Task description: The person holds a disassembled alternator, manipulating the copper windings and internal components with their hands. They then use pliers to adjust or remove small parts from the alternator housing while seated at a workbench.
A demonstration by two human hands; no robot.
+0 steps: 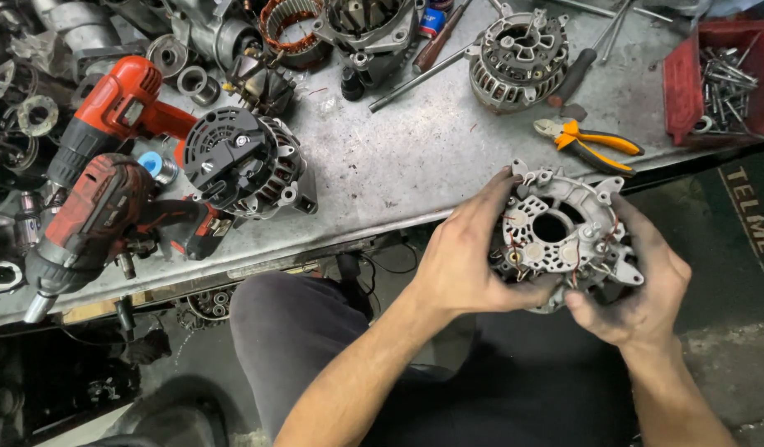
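I hold a grey cast alternator housing [561,234] with copper wire ends in both hands, just off the front edge of the metal workbench [398,165]. My left hand [465,257] grips its left side, fingers over the rim. Around its right and lower side wraps my right hand [643,285], thumb pressed against the bottom edge. The housing's open face points up at me.
On the bench: a whole alternator with a black cover [245,161], two red cordless drills [108,199], another alternator shell [518,58], orange-handled pliers [589,142], a red bin of screws [721,79], loose rotor and stator parts at the back. My knee [291,331] is below.
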